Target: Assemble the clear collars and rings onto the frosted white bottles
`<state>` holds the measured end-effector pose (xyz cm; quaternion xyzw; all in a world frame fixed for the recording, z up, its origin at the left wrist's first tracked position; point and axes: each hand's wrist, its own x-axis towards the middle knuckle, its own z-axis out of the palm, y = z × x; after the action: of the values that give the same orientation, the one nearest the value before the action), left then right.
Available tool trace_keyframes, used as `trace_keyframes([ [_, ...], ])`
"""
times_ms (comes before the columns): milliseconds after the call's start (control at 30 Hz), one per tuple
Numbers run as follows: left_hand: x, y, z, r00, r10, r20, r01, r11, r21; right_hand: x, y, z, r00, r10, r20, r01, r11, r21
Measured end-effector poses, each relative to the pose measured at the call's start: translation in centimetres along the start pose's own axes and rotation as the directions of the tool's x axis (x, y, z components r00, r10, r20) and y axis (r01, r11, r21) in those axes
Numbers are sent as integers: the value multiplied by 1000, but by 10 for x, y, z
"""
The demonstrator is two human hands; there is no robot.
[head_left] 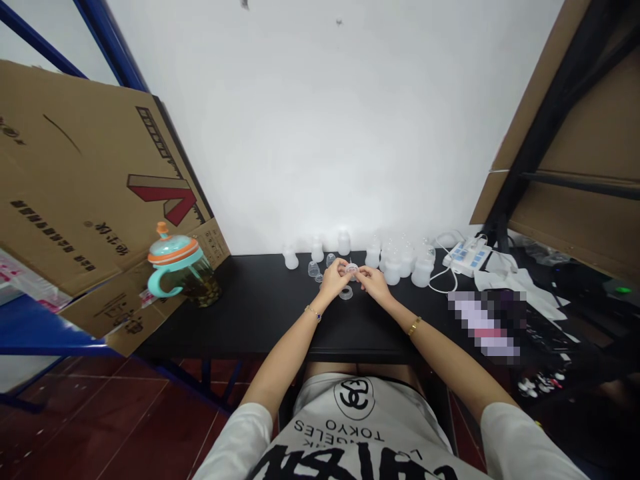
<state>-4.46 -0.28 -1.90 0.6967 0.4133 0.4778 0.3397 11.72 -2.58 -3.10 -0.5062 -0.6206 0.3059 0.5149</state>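
Fingers of the left hand (pixel 336 277) and right hand (pixel 371 281) grasping a small clear part (pixel 352 268) between them.

Both hands meet above the black table (pixel 250 300), toward its back edge; a clear ring (pixel 345 293) lies just below them. Translucent bottles (pixel 393 268) stand along the back edge, mostly right of the hands; a teal-handled jug (pixel 185 270) stands near the left edge.

A black table (pixel 250 313) bears translucent bottles (pixel 393 268), a clear ring (pixel 345 293), a teal-handled pitcher (pixel 187 270) of dark contents, a white power strip (pixel 467 257) and white sheeting (pixel 515 283).
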Motion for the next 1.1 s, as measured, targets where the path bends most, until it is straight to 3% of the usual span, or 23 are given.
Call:
trace_keyframes([
  [433,0,1,-2,999,-6,-34,10,994,111,0,4,2,1000,1,29,-1,1000,1],
  [767,-7,13,-4,998,59,-23,-46,925,377,0,7,3,1000,-1,15,0,1000,15],
  [1100,-2,4,-4,990,90,-111,-57,961,269,0,5,4,998,30,62,-30,999,11],
])
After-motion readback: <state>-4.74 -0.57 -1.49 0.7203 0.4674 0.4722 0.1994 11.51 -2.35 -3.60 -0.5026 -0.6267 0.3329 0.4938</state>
